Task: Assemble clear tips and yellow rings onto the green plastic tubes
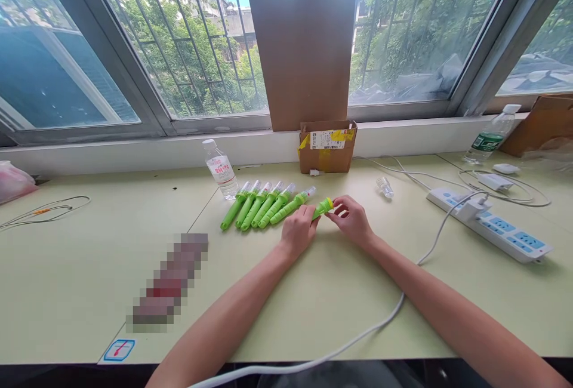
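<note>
My left hand (pixel 298 230) is closed around a green stick-shaped handle (pixel 319 209) with a flared yellow end pointing right. At that yellow end, my right hand (pixel 351 218) has its thumb and fingers curled in a pinch; what lies between the fingertips is too small to make out. Left of my hands, several green sticks (pixel 268 206) with clear tips lie slanted side by side in a row. Off to the right, a loose clear plastic cap (pixel 385 188) rests on the table, apart from both hands.
Behind the sticks stand a water bottle (pixel 221 170) and a small cardboard box (pixel 328 148). On the right are a power strip (pixel 492 224), a charger, coiled cables and another bottle (pixel 492 134). A white cable (pixel 380 323) passes below my right forearm. A blurred flat object (pixel 170 280) lies left.
</note>
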`<state>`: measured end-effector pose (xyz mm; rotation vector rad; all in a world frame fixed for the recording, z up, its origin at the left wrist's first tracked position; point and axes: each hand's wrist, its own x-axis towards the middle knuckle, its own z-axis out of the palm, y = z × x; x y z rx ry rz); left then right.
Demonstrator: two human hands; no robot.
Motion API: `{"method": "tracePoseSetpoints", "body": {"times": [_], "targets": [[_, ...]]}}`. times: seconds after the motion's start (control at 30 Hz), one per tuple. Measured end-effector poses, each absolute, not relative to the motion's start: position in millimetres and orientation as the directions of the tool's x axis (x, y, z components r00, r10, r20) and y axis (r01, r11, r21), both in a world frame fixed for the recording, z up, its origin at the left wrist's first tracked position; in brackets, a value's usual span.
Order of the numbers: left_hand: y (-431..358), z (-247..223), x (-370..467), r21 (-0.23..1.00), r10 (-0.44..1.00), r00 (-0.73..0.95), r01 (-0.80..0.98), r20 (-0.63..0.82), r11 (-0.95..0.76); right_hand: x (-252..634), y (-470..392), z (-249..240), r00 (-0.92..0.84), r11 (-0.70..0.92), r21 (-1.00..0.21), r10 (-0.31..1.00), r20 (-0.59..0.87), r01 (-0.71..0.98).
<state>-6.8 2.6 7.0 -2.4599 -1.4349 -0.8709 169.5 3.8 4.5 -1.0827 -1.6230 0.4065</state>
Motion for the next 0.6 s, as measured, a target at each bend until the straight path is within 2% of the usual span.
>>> {"method": "tracePoseSetpoints", "body": {"times": [0.6], "targets": [[2.0, 8.8, -6.6, 0.162, 0.757, 0.361, 0.840, 0.545, -0.517, 170.3, 3.4, 4.8, 0.000, 0.556, -0.706, 0.786, 0.619, 0.439]]}}
